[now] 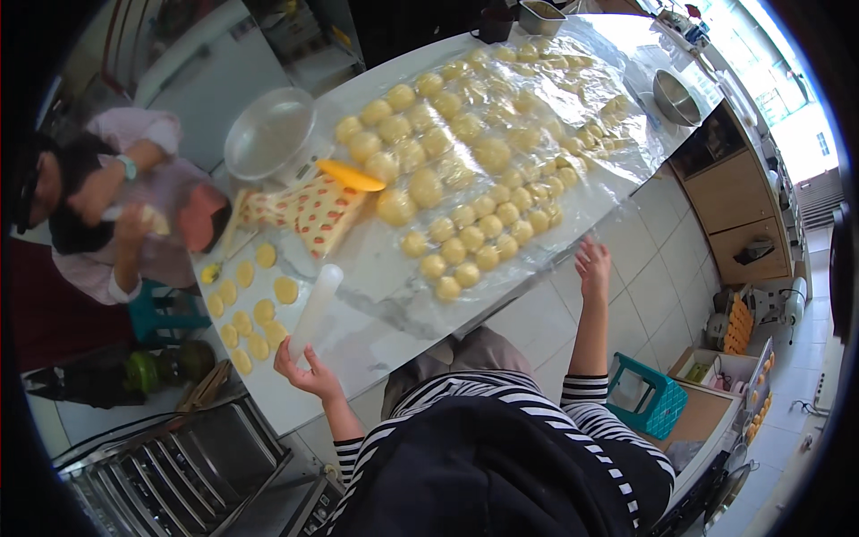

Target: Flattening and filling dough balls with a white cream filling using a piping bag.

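Observation:
My left hand (309, 372) is at the table's near left, fingers and thumb apart around the lower end of a white rolling pin (317, 304). It seems to touch the pin, without a visible closed grip. Just left of the pin are several flat, round yellow dough discs (263, 311). My right hand (592, 268) is raised by the table's right edge, its fingers loosely apart with nothing in them. Rows of yellow dough balls (472, 238) lie under a clear plastic sheet (573, 98) across the table (376, 345).
An orange scraper (351, 175) and a red-patterned cloth (313, 210) lie beside a clear bowl (270, 134). At the left, a co-worker (134, 201) holds something pale. A metal bowl (676, 97) stands far right; a teal stool (646, 400) is on the floor.

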Available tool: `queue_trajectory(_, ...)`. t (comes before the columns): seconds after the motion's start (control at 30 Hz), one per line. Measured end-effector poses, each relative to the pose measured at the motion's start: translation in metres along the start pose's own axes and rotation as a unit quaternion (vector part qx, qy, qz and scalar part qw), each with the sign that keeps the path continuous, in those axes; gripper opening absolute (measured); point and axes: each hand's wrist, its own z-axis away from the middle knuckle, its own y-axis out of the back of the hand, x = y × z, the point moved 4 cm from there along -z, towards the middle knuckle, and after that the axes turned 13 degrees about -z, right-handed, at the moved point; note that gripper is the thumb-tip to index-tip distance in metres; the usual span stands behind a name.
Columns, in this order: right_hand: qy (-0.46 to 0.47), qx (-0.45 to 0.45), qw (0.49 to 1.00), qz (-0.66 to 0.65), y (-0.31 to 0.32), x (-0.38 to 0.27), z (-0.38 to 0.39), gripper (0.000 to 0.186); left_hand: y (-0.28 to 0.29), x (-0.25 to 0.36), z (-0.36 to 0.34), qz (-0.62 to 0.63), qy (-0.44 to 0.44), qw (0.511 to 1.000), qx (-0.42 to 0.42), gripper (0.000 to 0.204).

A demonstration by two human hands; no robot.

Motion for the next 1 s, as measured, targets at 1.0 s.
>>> queue_trajectory(1.0, 0.205, -0.557, 0.803, -0.051, -0.096, -0.041, 0.134, 0.036, 0.053, -0.058, 0.031, -0.043, 0.154, 0.986, -0.039, 0.03)
